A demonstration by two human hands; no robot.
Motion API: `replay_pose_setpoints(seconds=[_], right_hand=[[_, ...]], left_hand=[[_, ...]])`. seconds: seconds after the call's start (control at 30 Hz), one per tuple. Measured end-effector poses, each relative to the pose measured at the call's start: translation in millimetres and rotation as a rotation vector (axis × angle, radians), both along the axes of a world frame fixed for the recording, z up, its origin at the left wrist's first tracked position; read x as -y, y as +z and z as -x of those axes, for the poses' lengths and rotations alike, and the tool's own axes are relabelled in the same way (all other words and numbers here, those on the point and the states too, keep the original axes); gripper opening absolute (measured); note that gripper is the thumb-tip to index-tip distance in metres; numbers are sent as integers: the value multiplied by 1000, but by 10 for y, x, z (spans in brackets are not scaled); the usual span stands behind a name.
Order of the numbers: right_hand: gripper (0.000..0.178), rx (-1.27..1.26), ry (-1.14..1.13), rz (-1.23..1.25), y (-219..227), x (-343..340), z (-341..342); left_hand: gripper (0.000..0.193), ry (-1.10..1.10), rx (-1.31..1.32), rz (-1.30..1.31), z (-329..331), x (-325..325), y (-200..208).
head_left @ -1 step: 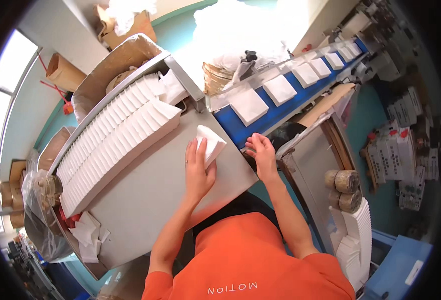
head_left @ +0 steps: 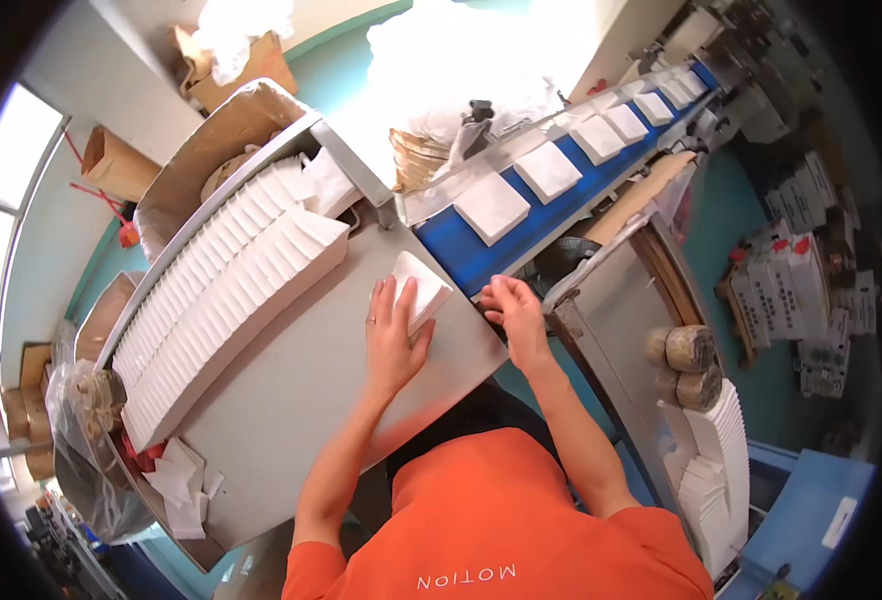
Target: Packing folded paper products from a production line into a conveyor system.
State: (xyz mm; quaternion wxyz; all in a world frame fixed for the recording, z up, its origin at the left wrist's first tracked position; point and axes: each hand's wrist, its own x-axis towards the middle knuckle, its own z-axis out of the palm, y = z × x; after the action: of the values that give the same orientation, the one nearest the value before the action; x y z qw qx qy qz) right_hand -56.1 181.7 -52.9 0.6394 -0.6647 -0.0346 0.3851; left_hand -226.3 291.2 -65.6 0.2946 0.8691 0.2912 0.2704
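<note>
The pale grey counter [head_left: 281, 420] bears two long rows of folded white paper [head_left: 241, 305] along its far left side, a small white stack [head_left: 427, 287] near its right edge, and loose white scraps [head_left: 179, 485] at the lower left corner, beside something red [head_left: 147, 457], too hidden to identify.

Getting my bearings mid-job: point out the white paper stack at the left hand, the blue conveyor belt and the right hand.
White paper stack [head_left: 427, 288]: head view, on its uncovered top face.
Blue conveyor belt [head_left: 451, 247]: head view, bare surface at its near end.
Right hand [head_left: 517, 312]: head view, middle of the hand.
</note>
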Motion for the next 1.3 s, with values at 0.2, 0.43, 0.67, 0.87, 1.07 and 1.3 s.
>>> replay_pose_setpoints(seconds=[0.2, 0.43, 0.67, 0.87, 1.07, 1.3], right_hand=[[25, -98, 304, 62, 181, 1232, 647], [26, 299, -404, 216, 547, 3133, 563], [37, 1099, -794, 968, 940, 5011, -108], [32, 1156, -266, 1144, 910, 5201, -69], [24, 1083, -396, 1035, 716, 5662, 310], [31, 1046, -353, 941, 822, 5680, 319]], left_hand=[[57, -182, -278, -371, -642, -359, -173], [65, -85, -358, -501, -1285, 175, 80], [45, -781, 102, -216, -1940, 2425, 776], [45, -1403, 123, -235, -2272, 4368, 720], [44, -1454, 151, -472, -2616, 5091, 765], [14, -1357, 22, -406, -2426, 5143, 859]])
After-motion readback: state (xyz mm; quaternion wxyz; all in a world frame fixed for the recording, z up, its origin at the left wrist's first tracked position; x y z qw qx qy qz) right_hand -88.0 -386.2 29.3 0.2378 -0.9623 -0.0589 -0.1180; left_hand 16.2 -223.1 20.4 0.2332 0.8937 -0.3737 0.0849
